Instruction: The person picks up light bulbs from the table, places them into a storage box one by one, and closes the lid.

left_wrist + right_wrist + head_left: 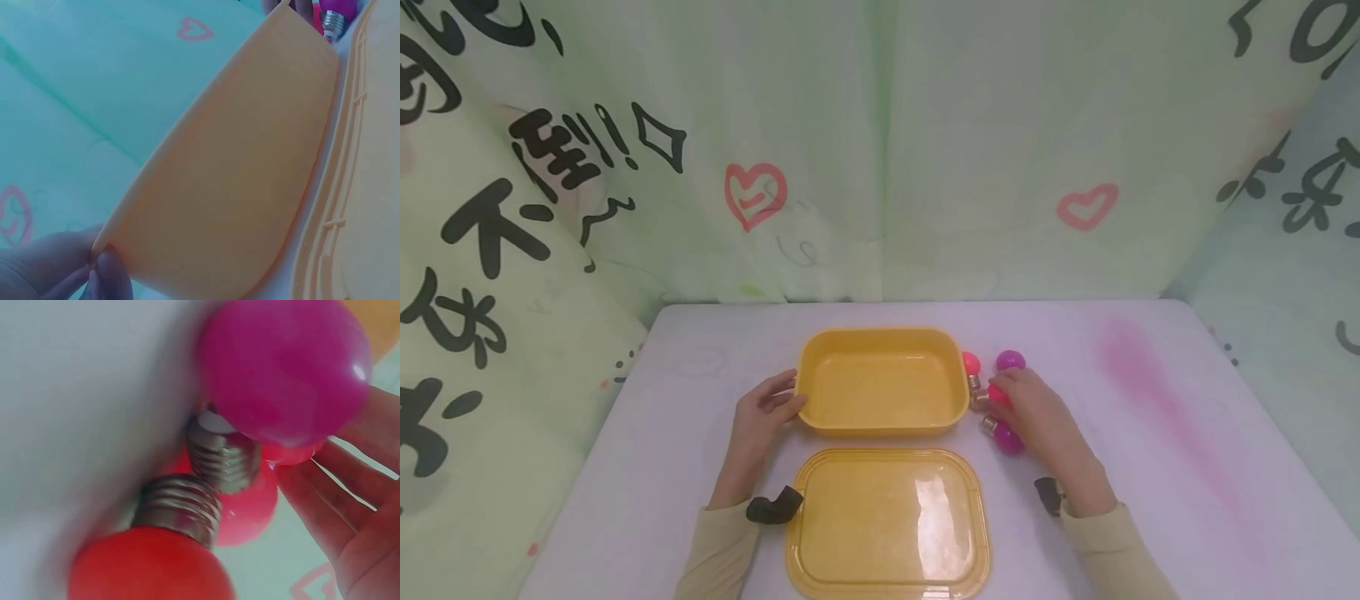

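Observation:
A yellow plastic box (883,425) stands on the table with its hollow side up. At its left end my left hand (763,425) pinches the rim between thumb and fingers; the left wrist view shows the thumb (115,275) against the wall. To the right of the box lie several round light bulbs with metal screw bases, among them a magenta bulb (1007,439) and a red bulb (972,363). My right hand (1037,412) reaches over them, its fingers fairly straight and the fingertips at a red bulb (999,395). The right wrist view has a magenta bulb (284,372) partly covering those fingertips.
A yellow lid (850,525) lies flat in front of the box, near the table's front. Another magenta bulb (1011,359) sits beyond my right hand. Pale green curtains (970,150) with drawings enclose the table (1150,467) at the back and sides.

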The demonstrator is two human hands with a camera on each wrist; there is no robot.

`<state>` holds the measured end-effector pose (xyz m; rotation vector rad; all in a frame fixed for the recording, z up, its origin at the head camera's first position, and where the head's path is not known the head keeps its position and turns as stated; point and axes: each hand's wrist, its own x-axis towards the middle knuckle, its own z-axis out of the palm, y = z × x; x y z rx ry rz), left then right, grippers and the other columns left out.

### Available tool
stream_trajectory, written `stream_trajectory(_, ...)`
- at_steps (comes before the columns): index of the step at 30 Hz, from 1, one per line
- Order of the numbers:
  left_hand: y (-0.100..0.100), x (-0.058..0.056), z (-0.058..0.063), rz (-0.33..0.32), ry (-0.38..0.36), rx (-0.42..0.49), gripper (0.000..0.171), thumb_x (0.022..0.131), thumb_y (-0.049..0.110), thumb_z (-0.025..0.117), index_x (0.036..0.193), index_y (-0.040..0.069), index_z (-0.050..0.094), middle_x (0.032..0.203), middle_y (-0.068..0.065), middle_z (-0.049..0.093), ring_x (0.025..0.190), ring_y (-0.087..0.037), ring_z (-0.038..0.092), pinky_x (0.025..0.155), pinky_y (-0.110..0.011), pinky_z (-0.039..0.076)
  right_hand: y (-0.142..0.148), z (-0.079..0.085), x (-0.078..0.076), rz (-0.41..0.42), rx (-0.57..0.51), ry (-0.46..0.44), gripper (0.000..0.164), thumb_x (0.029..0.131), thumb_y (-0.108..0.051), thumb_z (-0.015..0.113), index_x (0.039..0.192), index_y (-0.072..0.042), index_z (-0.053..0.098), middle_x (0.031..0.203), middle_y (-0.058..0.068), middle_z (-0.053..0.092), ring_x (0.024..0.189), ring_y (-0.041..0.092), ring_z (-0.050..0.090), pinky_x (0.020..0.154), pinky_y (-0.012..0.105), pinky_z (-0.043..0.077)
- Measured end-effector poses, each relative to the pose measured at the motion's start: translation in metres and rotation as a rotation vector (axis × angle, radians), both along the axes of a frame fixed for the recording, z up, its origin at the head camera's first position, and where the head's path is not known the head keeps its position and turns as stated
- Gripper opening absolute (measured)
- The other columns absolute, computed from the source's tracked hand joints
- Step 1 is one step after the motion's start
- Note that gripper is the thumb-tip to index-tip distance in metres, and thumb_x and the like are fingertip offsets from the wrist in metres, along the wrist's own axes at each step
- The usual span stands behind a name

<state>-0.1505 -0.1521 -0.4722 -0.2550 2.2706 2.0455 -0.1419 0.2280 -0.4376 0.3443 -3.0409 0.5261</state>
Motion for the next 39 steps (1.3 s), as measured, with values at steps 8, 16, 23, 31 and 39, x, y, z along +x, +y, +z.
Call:
stream_trajectory(8, -0.001, -0.001, -0.002, -0.001, -0.018, -0.015, 0.047, 0.089, 0.021, 0.075, 0.133, 0.015, 0.061, 0.132, -0.007, 0.060, 0.111, -0.019, 0.062, 0.082, -0.020, 0.056, 0.001, 0.010, 0.001, -0.006, -0.038, 0.015, 0.046, 0.082, -0.016, 0.082, 0.123, -0.002, 0.066, 0.114, 0.016, 0.064, 0.109, 0.033, 0.058, 0.095, 0.051, 0.053)
stream_trajectory(16, 0.000, -0.002, -0.003, -0.008, 0.002, 0.009, 0.048, 0.089, 0.019, 0.075, 0.134, 0.011, 0.060, 0.133, -0.010, 0.059, 0.110, -0.019, 0.062, 0.081, -0.021, 0.057, 0.003, 0.019, -0.001, 0.014, -0.084, 0.066, 0.043, 0.083, -0.006, 0.078, 0.123, -0.001, 0.064, 0.122, 0.019, 0.062, 0.120, 0.037, 0.055, 0.100, 0.054, 0.049)
stream_trajectory(23, 0.001, -0.001, -0.002, -0.001, -0.005, 0.006, 0.047, 0.090, 0.019, 0.075, 0.134, 0.012, 0.060, 0.133, -0.009, 0.059, 0.112, -0.020, 0.061, 0.081, -0.021, 0.056, -0.001, 0.028, -0.005, 0.006, -0.097, 0.088, 0.036, 0.085, -0.005, 0.077, 0.119, 0.000, 0.066, 0.119, 0.020, 0.063, 0.118, 0.039, 0.056, 0.101, 0.054, 0.048)
stream_trajectory(31, 0.003, -0.001, -0.002, 0.011, -0.033, -0.012, 0.047, 0.090, 0.019, 0.074, 0.135, 0.014, 0.059, 0.133, -0.008, 0.059, 0.114, -0.022, 0.060, 0.082, -0.019, 0.056, -0.011, 0.041, -0.006, 0.003, -0.121, 0.113, 0.036, 0.085, -0.005, 0.077, 0.119, 0.000, 0.066, 0.119, 0.018, 0.064, 0.117, 0.037, 0.056, 0.101, 0.052, 0.049)
stream_trajectory(39, 0.002, 0.001, -0.001, 0.001, -0.026, -0.004, 0.048, 0.090, 0.020, 0.075, 0.134, 0.013, 0.059, 0.133, -0.008, 0.059, 0.113, -0.020, 0.062, 0.082, -0.020, 0.056, -0.028, 0.050, -0.012, 0.090, -0.168, 0.185, 0.026, 0.087, -0.007, 0.075, 0.111, -0.001, 0.069, 0.112, 0.015, 0.066, 0.112, 0.033, 0.057, 0.101, 0.049, 0.049)
